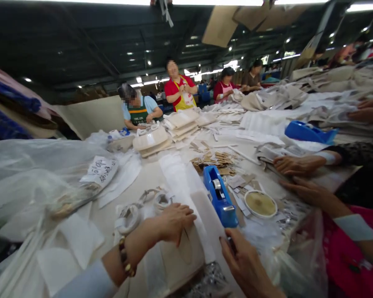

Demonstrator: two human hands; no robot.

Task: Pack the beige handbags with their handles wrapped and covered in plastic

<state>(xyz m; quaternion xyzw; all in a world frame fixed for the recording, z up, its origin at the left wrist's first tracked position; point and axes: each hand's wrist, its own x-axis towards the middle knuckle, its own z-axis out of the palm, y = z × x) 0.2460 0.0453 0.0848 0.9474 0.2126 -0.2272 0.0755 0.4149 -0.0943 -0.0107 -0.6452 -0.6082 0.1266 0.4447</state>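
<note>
My left hand (174,221), with a beaded bracelet on the wrist, lies palm down on a beige fabric bag (177,260). Its fingers are slightly bent and spread over the bag's top edge and a white strip (186,186). My right hand (240,263) is at the near end of a blue tape dispenser (220,195). Its fingertips are pinched together just below the cutter; what they pinch is too small to make out. The bag lies between my two hands.
A neighbour's two hands (298,178) rest on the table at the right, beside a round dish (261,203). Tape rolls (129,217), clear plastic bags (34,178), brown tags (217,159) and stacked bags (152,140) cover the table. Several workers stand at the far side.
</note>
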